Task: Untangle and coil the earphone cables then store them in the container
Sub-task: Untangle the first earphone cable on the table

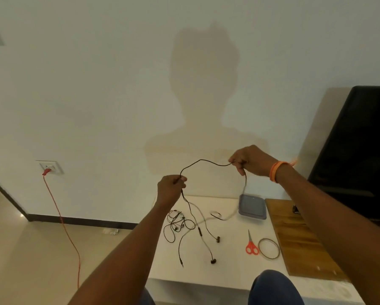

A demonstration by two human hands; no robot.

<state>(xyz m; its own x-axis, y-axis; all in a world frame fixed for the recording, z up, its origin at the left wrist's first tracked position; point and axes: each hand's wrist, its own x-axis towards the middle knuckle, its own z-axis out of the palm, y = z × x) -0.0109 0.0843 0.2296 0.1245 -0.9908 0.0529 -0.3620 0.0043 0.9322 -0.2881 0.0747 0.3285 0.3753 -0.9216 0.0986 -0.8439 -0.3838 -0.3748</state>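
Hands (170,187) (248,160) raised, pinching cable (204,161)

On the worktop (228,269) a pile of earphone cables (180,225) lies to the left, the container (252,207) sits at the back, the scissors (251,244) and a ring (269,248) lie right of the cables, and a board (299,241) lies farthest right.

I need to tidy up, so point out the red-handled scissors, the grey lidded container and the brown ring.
Red-handled scissors (251,248): head view, on the handle loops.
Grey lidded container (252,205): head view, centre of its lid.
Brown ring (260,248): head view, its left edge.
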